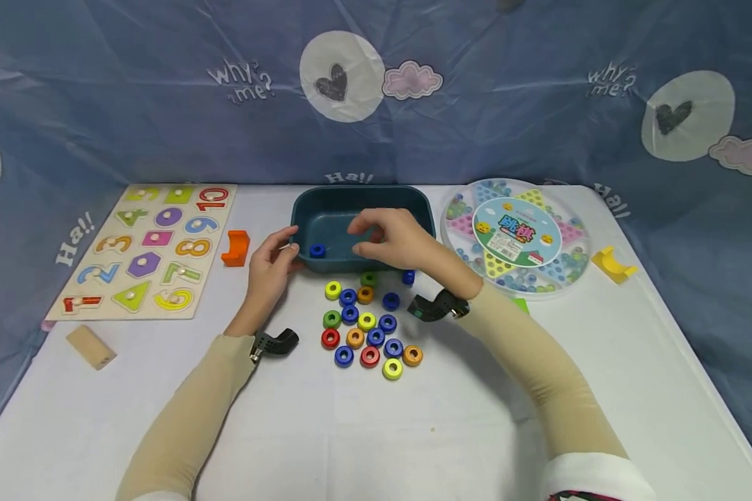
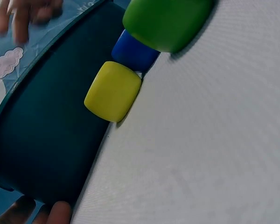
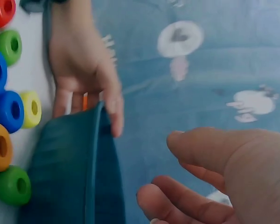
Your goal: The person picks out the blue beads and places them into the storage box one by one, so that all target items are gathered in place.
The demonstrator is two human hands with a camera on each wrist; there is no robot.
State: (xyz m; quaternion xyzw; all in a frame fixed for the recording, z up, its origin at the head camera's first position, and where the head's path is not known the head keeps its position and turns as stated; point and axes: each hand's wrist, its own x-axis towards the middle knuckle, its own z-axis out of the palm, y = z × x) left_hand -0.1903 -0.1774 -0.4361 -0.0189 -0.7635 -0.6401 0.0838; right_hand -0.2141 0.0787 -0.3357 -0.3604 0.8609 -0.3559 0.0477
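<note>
A dark teal plastic box (image 1: 307, 202) stands at the back middle of the table, one blue ring bead (image 1: 317, 250) visible inside near its front left corner. My left hand (image 1: 271, 268) holds the box's left end, thumb over the rim (image 3: 97, 140) and fingers along the outer wall. Above the box is my right hand (image 1: 397, 236), thumb and fingers apart and bent, with nothing between them in the right wrist view. In front of the box lie several ring beads in blue, red, orange, green and yellow, among them a yellow bead (image 2: 113, 91) close to its wall.
Left of the box are a wooden number puzzle board (image 1: 144, 243), an orange curved block (image 1: 236, 248) and a wooden block (image 1: 90, 346). A round marble game board (image 1: 517, 233) lies to the right, with a yellow curved block (image 1: 613, 264) beyond it. A patterned blue cloth hangs behind.
</note>
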